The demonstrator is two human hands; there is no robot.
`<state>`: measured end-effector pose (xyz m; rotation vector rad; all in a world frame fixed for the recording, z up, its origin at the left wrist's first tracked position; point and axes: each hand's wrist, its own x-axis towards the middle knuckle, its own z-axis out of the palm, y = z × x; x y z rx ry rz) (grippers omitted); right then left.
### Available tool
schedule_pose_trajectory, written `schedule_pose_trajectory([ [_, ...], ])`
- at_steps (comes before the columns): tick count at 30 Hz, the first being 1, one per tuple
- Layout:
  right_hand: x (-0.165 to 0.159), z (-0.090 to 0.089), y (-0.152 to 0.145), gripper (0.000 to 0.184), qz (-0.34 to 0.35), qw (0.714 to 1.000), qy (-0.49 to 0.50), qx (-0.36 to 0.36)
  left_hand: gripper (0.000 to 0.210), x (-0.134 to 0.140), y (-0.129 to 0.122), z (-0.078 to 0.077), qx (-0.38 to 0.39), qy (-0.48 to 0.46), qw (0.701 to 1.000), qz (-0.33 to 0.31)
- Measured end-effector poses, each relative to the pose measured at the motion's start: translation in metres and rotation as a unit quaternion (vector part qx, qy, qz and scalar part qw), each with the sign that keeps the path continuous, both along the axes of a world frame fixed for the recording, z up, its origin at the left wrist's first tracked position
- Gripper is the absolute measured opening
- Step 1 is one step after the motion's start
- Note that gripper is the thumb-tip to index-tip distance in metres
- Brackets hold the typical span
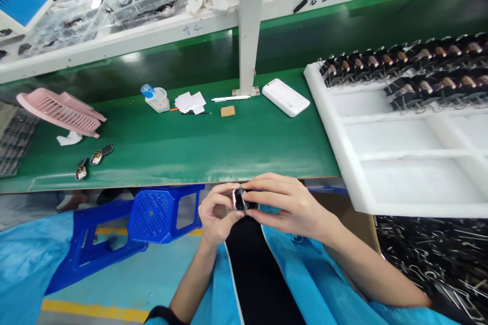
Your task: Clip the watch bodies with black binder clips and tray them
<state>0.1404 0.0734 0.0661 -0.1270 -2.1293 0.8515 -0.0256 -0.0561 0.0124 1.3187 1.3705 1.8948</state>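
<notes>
Just off the front edge of the green bench, a small smartwatch case (239, 199) with a glossy black face and a silvery rim is held between both my hands. My left hand (216, 216) grips its left side between thumb and fingers. From the right, my right hand (292, 205) closes over the face and the right side, hiding part of the watch. Two more watch cases (96, 157) (81, 171) lie on the bench to the left, each with a dark screen piece tilted away from its body.
A white foam tray (345, 160) at the right holds rows of watches under black binder clips (430, 91); loose clips (434, 259) fill a box below. A pink fan (57, 109), bottle (157, 100), papers (189, 102) and power bank (285, 97) rest on the bench. Blue stools (151, 216) stand below.
</notes>
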Motion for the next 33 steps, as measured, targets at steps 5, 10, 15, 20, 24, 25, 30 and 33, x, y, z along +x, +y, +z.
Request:
schedule_pose_trajectory([
  [5, -0.0003, 0.0008, 0.0001, 0.016, 0.007, 1.0, 0.0, -0.005, 0.023, 0.0006, 0.0006, 0.0011, -0.001, 0.003, 1.0, -0.001],
  [10, 0.0003, 0.0018, 0.0004, 0.021, 0.027, 0.999, -0.007, -0.018, 0.026, 0.0015, 0.0003, 0.0023, -0.006, 0.008, 1.0, 0.013],
  [15, 0.0016, 0.0018, 0.001, 0.021, 0.037, 0.999, -0.02, -0.015, 0.026, 0.0019, -0.0019, -0.0008, -0.016, -0.002, 1.0, 0.015],
  [20, 0.0026, 0.0037, 0.0006, 0.02, 0.043, 0.998, -0.037, -0.01, 0.027, 0.0027, -0.0037, -0.0049, -0.018, -0.008, 1.0, 0.013],
  [24, 0.0032, 0.0056, 0.0, 0.025, 0.041, 0.998, -0.054, -0.017, 0.024, 0.0032, -0.0041, -0.0056, -0.013, -0.019, 1.0, 0.004],
  [25, 0.0031, 0.0056, -0.0001, 0.025, 0.041, 0.998, -0.055, -0.016, 0.023, 0.0032, -0.0041, -0.0054, -0.012, -0.021, 1.0, 0.003],
  [30, 0.0016, 0.0036, 0.0001, 0.013, 0.047, 0.998, -0.044, 0.014, 0.025, 0.0035, -0.0036, -0.0049, -0.015, -0.013, 1.0, 0.006],
  [33, 0.0019, 0.0038, 0.0016, 0.012, 0.046, 0.997, -0.056, 0.018, 0.024, 0.0039, -0.0037, -0.007, -0.016, -0.018, 1.0, 0.008],
])
